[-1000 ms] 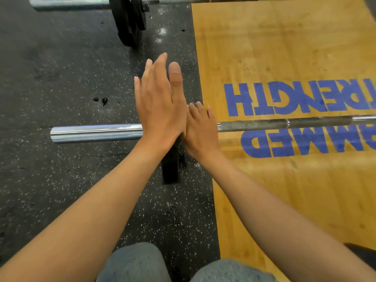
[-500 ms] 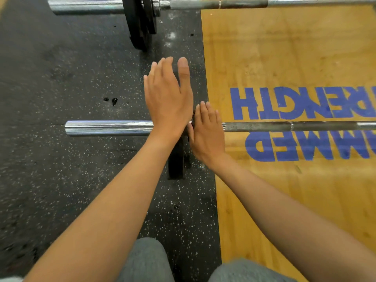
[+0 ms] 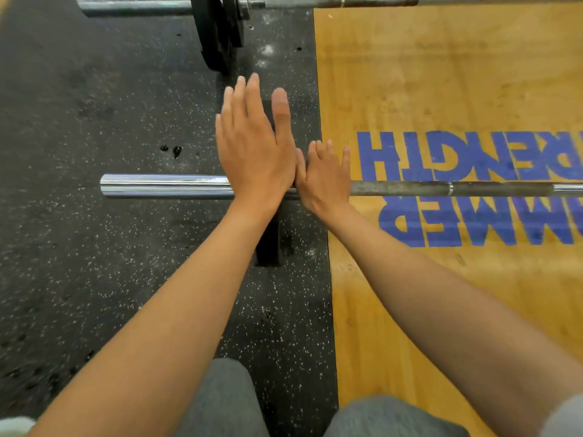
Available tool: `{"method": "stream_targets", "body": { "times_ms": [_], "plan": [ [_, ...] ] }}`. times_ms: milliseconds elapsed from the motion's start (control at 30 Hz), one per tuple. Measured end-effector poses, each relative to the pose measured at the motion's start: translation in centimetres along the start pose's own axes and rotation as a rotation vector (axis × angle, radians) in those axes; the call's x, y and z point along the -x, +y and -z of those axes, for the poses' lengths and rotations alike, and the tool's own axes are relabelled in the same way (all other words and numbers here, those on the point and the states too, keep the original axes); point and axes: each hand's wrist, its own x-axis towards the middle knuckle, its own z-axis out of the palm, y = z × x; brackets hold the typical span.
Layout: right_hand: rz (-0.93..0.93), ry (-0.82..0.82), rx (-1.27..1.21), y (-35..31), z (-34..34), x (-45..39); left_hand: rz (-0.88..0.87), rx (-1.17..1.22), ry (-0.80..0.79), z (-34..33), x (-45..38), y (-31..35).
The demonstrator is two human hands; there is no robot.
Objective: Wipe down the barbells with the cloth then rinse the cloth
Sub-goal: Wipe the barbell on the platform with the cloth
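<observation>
A barbell lies across the floor, its chrome sleeve (image 3: 164, 186) to the left and its dull grey shaft (image 3: 410, 188) to the right. A thin black plate (image 3: 268, 244) sits edge-on on the bar between sleeve and shaft. My left hand (image 3: 252, 149) is flat with straight fingers, lying over the inner end of the sleeve and against the plate's left side. My right hand (image 3: 325, 181) rests on the shaft just right of the plate, fingers extended, touching my left hand. No cloth is in view.
A second barbell (image 3: 347, 0) with black plates (image 3: 217, 29) lies along the top edge. The left floor is speckled black rubber (image 3: 94, 263); the right is a wooden platform (image 3: 441, 74) with blue lettering. My grey-trousered knees (image 3: 220, 402) are at the bottom.
My right hand's fingers have straightened from a curl over the bar. My left hand stays flat in about the same place. The view has shifted slightly.
</observation>
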Motion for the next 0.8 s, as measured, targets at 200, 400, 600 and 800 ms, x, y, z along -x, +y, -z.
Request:
{"method": "stream_targets", "body": {
  "times_ms": [200,400,600,800],
  "plan": [
    [0.206,0.019,0.080,-0.6,-1.2,2.8,0.029,-0.022,-0.024,-0.4,-0.5,0.3],
    [0.292,0.034,0.071,-1.1,-0.2,1.5,0.034,-0.034,-0.042,-0.1,0.1,0.1],
    [0.146,0.036,0.101,-1.1,-0.2,0.3,0.047,-0.029,-0.049,-0.1,0.0,-0.1],
    [0.250,0.071,0.198,1.3,-2.0,4.9,0.017,-0.052,-0.036,-0.2,-0.5,0.0]
  ]
}}
